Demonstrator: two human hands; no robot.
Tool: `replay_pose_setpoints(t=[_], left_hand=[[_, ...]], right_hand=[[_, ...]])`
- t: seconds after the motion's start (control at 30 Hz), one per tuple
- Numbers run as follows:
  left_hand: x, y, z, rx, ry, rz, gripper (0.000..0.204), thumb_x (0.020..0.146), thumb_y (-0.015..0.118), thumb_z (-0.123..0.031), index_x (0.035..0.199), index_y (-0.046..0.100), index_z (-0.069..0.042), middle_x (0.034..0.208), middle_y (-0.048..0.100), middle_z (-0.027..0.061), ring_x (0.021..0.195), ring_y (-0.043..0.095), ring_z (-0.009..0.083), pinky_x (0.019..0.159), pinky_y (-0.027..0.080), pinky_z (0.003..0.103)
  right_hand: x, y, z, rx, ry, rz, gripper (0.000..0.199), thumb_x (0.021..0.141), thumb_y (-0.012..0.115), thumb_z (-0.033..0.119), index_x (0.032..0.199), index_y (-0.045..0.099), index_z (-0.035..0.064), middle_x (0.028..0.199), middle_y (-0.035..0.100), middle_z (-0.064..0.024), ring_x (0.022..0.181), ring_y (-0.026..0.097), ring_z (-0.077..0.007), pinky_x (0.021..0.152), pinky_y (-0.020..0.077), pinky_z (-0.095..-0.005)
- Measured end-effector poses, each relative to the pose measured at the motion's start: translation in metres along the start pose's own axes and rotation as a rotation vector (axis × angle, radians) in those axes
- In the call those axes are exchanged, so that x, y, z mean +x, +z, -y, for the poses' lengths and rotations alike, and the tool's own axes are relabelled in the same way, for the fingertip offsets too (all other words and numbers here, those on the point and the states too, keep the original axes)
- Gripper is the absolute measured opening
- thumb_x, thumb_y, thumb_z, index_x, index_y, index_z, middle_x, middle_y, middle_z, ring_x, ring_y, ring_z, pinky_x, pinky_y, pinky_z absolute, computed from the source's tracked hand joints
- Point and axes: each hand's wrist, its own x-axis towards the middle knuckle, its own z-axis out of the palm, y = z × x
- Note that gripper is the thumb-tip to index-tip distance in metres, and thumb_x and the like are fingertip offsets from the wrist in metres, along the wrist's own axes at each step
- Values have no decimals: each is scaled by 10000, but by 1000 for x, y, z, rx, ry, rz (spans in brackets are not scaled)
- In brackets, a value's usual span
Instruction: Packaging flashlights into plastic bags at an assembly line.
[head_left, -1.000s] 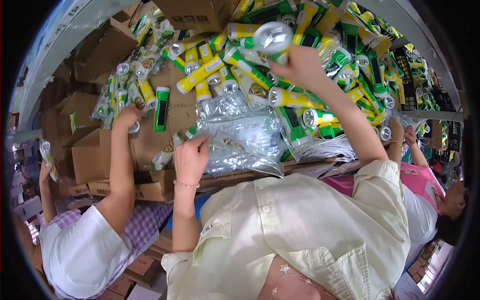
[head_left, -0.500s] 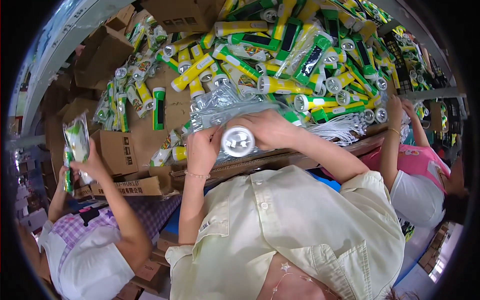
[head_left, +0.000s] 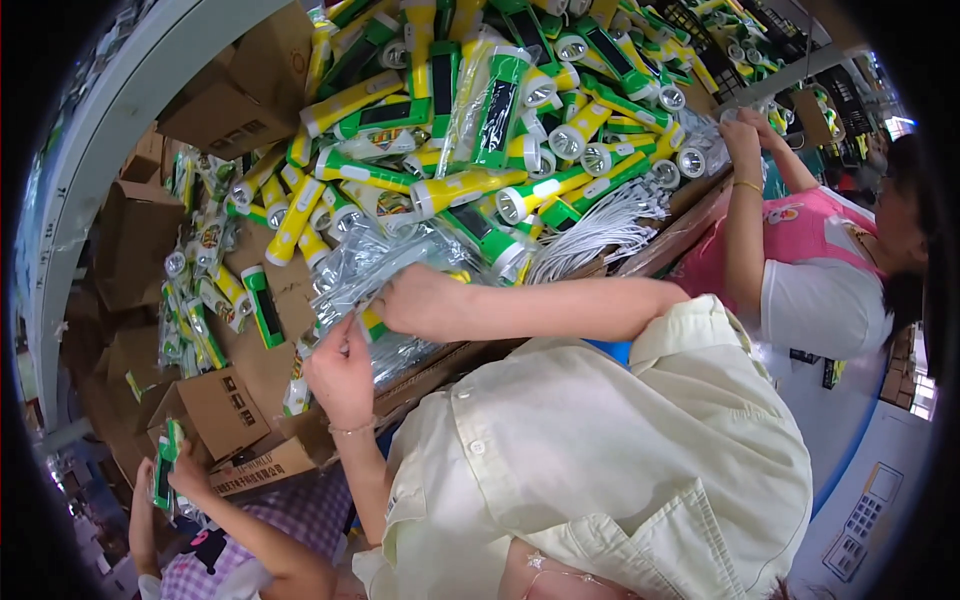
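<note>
In front of my body, a green and yellow flashlight (head_left: pixel 372 323) shows between my hands, mostly covered by my right hand (head_left: pixel 425 303), whose fingers are curled around it. My left hand (head_left: pixel 340 372) is close on its left, thumb and fingers pinched at the edge of clear plastic; exactly what lies in the pinch is hard to see. A pile of clear plastic bags (head_left: pixel 365 262) lies just beyond both hands. Past the bags, many yellow, green and white flashlights (head_left: pixel 470 190) are heaped on the table, one (head_left: pixel 500 105) in a clear bag.
White cables (head_left: pixel 600 225) lie bundled at the right by the table's cardboard edge. Open cardboard boxes (head_left: pixel 215 415) stand left. A co-worker's hands (head_left: pixel 178 470) hold a green flashlight at lower left; another co-worker's hands (head_left: pixel 745 135) work at upper right. A metal post (head_left: pixel 130 110) rises at left.
My view has swung, shifting the heap leftward. The flashlight's round lens, facing up between my hands before, no longer shows; its green and yellow body does. The left co-worker's hands have lowered.
</note>
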Motion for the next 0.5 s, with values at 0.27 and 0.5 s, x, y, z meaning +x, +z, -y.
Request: replay_pose_setpoints(t=[0.27,0.5], left_hand=[[8,15,28,-210,-213,77,244,854,630,-157,978,680,47,557,545,1,475,438,49,452,356,229],[5,13,34,-62,-102,49,232,845,641,-180,915,693,35,520,542,24,453,453,57,445,367,244]], right_hand=[[-164,17,-116,4,348,23,40,678,621,143,656,616,110,728,593,-43,632,612,-239,540,475,-381],[-181,18,-115,-284,243,133,58,725,572,72,775,600,77,813,570,-67,735,625,-237,584,490,-356]])
